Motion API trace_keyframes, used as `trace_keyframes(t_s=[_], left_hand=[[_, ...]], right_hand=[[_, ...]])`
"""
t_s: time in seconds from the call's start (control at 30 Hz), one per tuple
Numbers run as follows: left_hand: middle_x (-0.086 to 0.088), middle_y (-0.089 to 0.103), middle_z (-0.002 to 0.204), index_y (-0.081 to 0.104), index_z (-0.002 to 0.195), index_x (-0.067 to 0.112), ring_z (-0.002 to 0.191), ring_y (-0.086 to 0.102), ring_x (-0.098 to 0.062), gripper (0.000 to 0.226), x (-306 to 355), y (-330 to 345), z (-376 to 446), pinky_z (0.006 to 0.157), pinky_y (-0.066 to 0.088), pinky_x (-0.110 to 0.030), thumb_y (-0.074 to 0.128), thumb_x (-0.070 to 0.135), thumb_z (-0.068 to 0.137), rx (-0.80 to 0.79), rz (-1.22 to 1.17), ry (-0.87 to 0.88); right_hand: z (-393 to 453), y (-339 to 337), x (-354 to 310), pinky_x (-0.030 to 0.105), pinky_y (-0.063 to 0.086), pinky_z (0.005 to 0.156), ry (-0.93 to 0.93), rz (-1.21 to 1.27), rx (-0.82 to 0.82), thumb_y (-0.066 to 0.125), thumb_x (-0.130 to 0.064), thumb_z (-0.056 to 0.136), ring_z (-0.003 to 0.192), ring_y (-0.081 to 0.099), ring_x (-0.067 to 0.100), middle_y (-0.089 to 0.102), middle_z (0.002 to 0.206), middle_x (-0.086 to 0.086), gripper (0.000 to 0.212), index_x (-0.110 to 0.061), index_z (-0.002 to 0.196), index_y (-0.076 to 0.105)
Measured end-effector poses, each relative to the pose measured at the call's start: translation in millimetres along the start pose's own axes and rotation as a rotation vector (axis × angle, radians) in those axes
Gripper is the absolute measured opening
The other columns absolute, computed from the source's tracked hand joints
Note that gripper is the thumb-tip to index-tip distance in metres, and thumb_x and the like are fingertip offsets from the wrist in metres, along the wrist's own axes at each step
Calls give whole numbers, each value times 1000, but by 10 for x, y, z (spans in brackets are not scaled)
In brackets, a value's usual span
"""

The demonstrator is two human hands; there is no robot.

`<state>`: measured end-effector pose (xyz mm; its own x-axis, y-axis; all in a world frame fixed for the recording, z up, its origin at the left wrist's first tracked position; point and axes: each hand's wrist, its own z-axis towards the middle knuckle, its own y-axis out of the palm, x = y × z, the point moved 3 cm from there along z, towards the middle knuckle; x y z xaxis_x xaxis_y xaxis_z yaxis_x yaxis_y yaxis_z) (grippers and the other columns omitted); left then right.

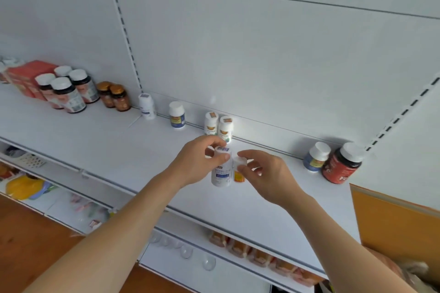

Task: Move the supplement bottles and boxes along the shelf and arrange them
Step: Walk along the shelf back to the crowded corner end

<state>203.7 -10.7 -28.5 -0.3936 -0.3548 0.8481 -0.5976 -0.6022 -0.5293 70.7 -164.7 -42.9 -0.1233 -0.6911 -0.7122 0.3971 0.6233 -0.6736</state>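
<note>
Left hand (195, 164) grip clamped round white bottle (222, 171), right hand (266, 173) grip pinching smaller bottle's (238, 169) cap

Legible text: a large white letter "F" on the red label of the dark bottle (341, 164) at far right; all other labels are too blurred to read.

I'm in a shop: a white slotted-upright display shelf (95, 131) carries supplement bottles (69, 95) and red boxes (26, 78) in rows, and the shelf below (214, 266) holds packaged goods (259, 257) facing the aisle.
</note>
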Motion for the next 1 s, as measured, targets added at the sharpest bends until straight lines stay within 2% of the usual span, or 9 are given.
trace_keyframes(t_s=[0.23,0.37,0.47,0.57,0.8,0.9,1.0], left_hand=[[21,61,108,61,109,36,96,59,5,22,-524,-963,-131,72,46,-11,69,33,88,0,12,-9],[15,65,111,63,111,32,97,63,-4,25,-822,-1439,-131,81,55,-27,71,33,87,2,-7,-21],[16,65,108,63,110,35,96,63,-5,24,-971,-1699,-69,84,58,-35,71,35,87,-6,-6,-37],[17,65,106,63,110,34,95,63,-3,25,-1047,-1877,68,84,58,-35,71,35,86,-12,-3,-35],[10,62,118,62,122,26,103,59,-6,37,-1041,-2119,572,84,47,-20,71,28,87,-24,154,45],[8,57,125,60,127,24,109,54,-7,42,-1042,-2195,845,91,44,-24,70,28,87,-30,269,75],[8,60,118,63,120,24,106,56,-11,38,-1067,-2213,1109,93,48,-33,72,29,84,-34,334,148]], right_hand=[[285,799,-683,12,51,73,12,-34,5,69,-34,89,78,63,1,67,91,-16,23,-32,112,70],[500,1173,-1051,16,53,75,-5,-54,1,67,-34,90,81,64,4,68,97,-12,23,-30,113,69],[656,1348,-1219,22,55,77,-1,-38,9,69,-32,89,82,65,7,68,95,-11,22,-30,111,70],[855,1441,-1295,25,56,79,-4,-55,6,70,-32,89,82,66,8,69,93,-10,21,-30,109,71],[1355,1548,-1230,23,55,76,-29,-71,53,74,-26,83,76,65,4,68,87,-11,19,-28,102,71],[1542,1603,-1177,17,52,72,-48,-82,52,73,-24,83,74,64,3,69,87,-9,18,-24,100,71],[1655,1646,-1116,12,49,69,-44,-86,62,72,-24,83,76,63,2,69,86,-9,16,-24,99,70]])
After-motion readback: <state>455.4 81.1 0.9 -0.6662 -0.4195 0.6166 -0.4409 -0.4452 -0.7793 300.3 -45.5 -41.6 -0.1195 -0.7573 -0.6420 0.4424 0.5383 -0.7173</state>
